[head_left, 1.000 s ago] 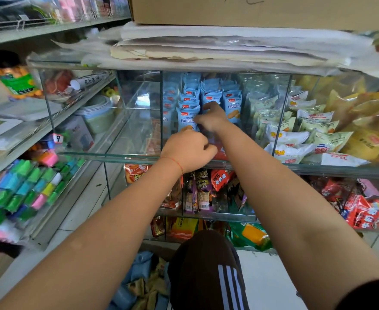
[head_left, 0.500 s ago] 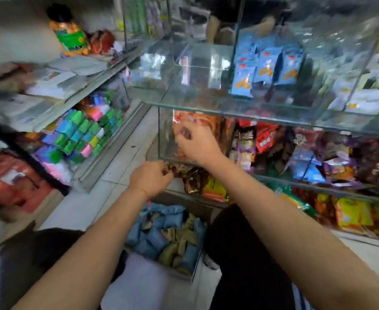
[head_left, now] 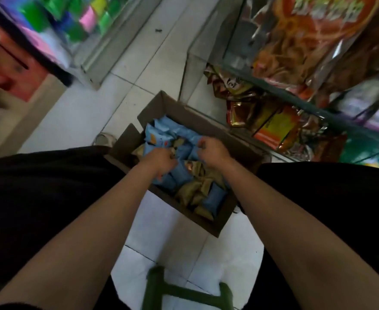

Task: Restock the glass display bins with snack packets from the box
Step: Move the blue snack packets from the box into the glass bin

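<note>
A brown cardboard box [head_left: 220,222] stands open on the tiled floor between my knees. It holds several blue snack packets [head_left: 173,130] and tan snack packets [head_left: 193,191] in a loose heap. My left hand [head_left: 161,159] is down in the box with its fingers curled into the heap, gripping a packet at a tan edge. My right hand [head_left: 213,153] is beside it, fingers curled on a blue packet. The glass display bins [head_left: 206,41] rise at the upper right, full of red, orange and brown snack bags.
A green stool frame [head_left: 184,291] stands on the floor below my arms. A shelf of bright green, pink and purple packs [head_left: 72,19] runs along the upper left, above a red carton [head_left: 9,70]. My black-clad legs flank the box.
My view has swung from the upper glass bin down to the floor. Both hands left the bin of blue packets, dropped past the lower shelves and reached into the box.
</note>
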Available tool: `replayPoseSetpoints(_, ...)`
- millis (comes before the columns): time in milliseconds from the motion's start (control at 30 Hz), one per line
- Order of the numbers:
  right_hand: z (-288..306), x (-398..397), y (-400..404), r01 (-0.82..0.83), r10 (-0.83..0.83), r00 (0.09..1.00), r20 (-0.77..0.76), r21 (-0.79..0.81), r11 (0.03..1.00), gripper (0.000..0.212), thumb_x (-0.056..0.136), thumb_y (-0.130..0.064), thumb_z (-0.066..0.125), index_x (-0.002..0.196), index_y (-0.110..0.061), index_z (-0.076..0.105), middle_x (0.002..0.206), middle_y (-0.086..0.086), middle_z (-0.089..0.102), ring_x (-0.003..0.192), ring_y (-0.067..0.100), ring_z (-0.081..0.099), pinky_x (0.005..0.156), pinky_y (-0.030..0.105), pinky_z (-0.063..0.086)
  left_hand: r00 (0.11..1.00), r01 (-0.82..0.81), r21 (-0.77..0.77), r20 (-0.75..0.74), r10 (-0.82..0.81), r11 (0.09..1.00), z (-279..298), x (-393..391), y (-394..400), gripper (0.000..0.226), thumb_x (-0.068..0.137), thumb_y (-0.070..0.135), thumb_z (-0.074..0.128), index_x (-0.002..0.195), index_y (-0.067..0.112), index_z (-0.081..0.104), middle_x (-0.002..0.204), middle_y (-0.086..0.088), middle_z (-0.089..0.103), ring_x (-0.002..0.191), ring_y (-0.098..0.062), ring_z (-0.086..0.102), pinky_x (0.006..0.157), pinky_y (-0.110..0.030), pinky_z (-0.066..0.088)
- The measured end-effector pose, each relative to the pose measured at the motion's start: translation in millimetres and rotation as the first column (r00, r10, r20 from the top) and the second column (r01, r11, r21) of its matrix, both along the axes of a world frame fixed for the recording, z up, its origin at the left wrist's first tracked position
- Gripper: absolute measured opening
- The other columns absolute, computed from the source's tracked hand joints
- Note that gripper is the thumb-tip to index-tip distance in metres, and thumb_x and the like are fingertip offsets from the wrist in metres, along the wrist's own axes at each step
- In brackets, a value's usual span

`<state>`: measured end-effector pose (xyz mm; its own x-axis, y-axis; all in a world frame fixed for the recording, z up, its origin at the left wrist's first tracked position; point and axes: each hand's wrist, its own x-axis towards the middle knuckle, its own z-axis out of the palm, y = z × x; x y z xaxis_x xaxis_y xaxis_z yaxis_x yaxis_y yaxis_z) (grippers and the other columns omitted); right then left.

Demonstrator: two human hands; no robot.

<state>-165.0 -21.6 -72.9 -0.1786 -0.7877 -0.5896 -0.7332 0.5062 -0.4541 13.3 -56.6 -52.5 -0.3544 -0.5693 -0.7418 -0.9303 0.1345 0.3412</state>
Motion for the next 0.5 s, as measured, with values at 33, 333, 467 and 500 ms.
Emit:
replayPoseSetpoints(33, -14.0, -1.6, -0.9, -0.042, 0.045, 0.999, -0.030, 0.096, 0.995, 0.035, 0.095, -0.024, 0.050, 0.129, -0.015, 0.055, 0.134, 0.014, 0.052, 0.122, 0.030, 0.050, 0.097, 0.037, 0.043, 1.000, -0.022, 0.027, -0.010, 0.022, 0.999, -8.6, 0.7, -3.3, 0.030, 0.099, 0.027, 0.043, 0.104, 0.003, 0.062, 0.101, -0.016, 0.063, 0.083, -0.024, 0.056, 0.066, -0.030, 0.040)
replayPoseSetpoints(333, -83.0, 7.8, 22.7, -0.046, 0.058, 0.968, -0.246, 0.055, 0.997, 0.053, 0.092, -0.014, 0.048, 0.143, -0.025, 0.037, 0.145, 0.023, 0.028, 0.131, 0.043, 0.030, 0.104, 0.053, 0.032, 0.948, -0.275, 0.212, -0.105, 0.301, 0.938, -48.5, 2.5, -11.1, 0.029, 0.094, 0.023, 0.048, 0.095, -0.003, 0.062, 0.095, -0.021, 0.065, 0.085, -0.037, 0.068, 0.073, -0.045, 0.059)
replayPoseSetpoints(467, -84.9, 8.3, 23.1, -0.157, 0.158, 0.905, -0.395, 0.034, 0.987, 0.052, 0.095, -0.015, 0.047, 0.143, -0.021, 0.029, 0.141, 0.023, 0.030, 0.105, 0.042, 0.055, 0.077, 0.043, 0.048, 0.928, -0.308, 0.262, -0.128, 0.349, 0.915, -52.5, 2.9, -4.0, 0.032, 0.093, 0.022, 0.048, 0.099, -0.006, 0.064, 0.101, -0.030, 0.065, 0.087, -0.039, 0.068, 0.075, -0.051, 0.058)
replayPoseSetpoints(500, -84.8, 8.7, 22.7, -0.184, 0.193, 0.885, -0.424, 0.062, 0.981, 0.056, 0.095, -0.018, 0.050, 0.145, -0.022, 0.026, 0.140, 0.022, 0.032, 0.101, 0.040, 0.058, 0.073, 0.041, 0.048, 0.928, -0.304, 0.270, -0.132, 0.348, 0.914, -50.8, 2.5, -2.8, 0.028, 0.093, 0.021, 0.047, 0.096, -0.001, 0.064, 0.101, -0.031, 0.065, 0.086, -0.040, 0.068, 0.072, -0.047, 0.059)
